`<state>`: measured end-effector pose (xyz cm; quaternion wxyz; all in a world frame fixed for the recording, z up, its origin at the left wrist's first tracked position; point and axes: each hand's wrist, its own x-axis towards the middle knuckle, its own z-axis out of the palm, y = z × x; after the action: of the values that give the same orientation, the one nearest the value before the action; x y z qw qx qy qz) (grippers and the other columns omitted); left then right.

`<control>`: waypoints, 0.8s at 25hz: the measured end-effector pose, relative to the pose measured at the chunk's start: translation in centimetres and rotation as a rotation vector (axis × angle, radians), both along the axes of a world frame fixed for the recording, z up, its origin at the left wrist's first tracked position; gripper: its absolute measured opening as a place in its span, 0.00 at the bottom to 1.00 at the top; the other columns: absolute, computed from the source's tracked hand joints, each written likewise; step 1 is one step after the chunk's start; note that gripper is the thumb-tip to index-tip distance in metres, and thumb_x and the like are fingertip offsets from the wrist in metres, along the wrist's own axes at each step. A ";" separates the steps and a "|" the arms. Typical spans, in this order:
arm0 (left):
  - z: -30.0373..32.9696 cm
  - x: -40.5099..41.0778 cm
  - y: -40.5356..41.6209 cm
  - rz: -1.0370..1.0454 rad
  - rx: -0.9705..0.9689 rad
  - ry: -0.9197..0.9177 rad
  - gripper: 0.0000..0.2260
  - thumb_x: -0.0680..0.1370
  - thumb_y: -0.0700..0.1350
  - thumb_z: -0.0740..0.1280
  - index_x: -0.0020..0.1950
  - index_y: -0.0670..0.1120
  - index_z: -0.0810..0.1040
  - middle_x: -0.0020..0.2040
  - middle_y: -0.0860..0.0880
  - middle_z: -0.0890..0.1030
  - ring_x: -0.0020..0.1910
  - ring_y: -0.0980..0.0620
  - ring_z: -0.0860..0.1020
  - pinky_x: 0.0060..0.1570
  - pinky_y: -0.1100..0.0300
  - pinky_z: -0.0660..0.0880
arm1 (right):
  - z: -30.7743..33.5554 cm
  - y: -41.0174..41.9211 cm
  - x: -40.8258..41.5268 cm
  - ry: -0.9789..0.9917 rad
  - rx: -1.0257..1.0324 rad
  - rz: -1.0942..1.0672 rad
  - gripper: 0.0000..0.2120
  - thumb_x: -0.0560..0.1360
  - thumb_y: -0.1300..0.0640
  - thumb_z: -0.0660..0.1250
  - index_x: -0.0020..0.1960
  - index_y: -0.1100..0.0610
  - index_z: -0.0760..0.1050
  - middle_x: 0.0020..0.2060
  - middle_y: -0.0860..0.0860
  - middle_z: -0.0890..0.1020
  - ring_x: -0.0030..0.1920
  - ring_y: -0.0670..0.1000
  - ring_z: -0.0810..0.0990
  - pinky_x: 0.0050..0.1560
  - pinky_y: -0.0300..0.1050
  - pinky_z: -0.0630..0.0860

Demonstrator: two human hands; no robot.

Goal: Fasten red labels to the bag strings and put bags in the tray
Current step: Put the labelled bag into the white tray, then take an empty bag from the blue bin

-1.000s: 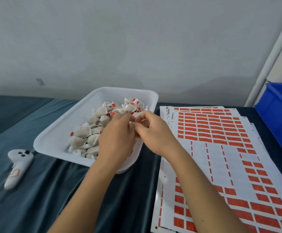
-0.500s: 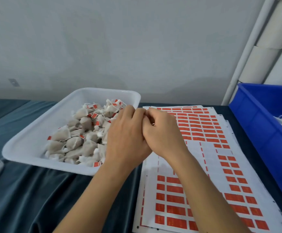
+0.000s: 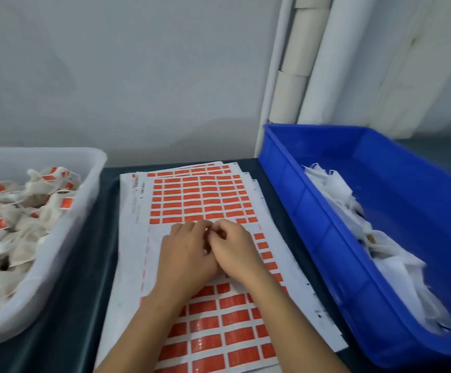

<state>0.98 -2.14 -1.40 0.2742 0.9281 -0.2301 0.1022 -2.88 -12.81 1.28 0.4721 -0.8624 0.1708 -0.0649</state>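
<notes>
A second ago both hands worked together over the white tray (image 3: 95, 168), among the labelled bags (image 3: 25, 211) at its near right corner. Now they have come away from the tray and rest side by side on the label sheets (image 3: 200, 200) in the middle of the bench (image 3: 84, 292). The left hand (image 3: 186, 254) and the right hand (image 3: 235, 251) touch each other, with curled fingers (image 3: 192, 227) meeting over the bare strip of the sheet where the red labels are already gone. What they pinch is too blurred to tell. Probably one bag has been put down and the next label is being taken. The blue bin (image 3: 313, 219) at the right edge of the bench holds white bags (image 3: 334, 189) that seem not labelled yet.
</notes>
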 end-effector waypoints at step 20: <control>-0.7 0.6 -2.4 -0.142 -0.049 0.184 0.18 0.81 0.60 0.66 0.71 0.61 0.74 0.70 0.62 0.75 0.68 0.57 0.71 0.71 0.46 0.72 | 10.4 -18.3 0.6 0.351 -0.830 -0.627 0.28 0.76 0.58 0.74 0.71 0.61 0.67 0.67 0.61 0.73 0.67 0.62 0.72 0.61 0.55 0.74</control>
<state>1.59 -4.51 -2.11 0.3232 0.9080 -0.2665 0.0023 -2.28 -31.15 11.65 0.0149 -0.8819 0.4558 -0.1196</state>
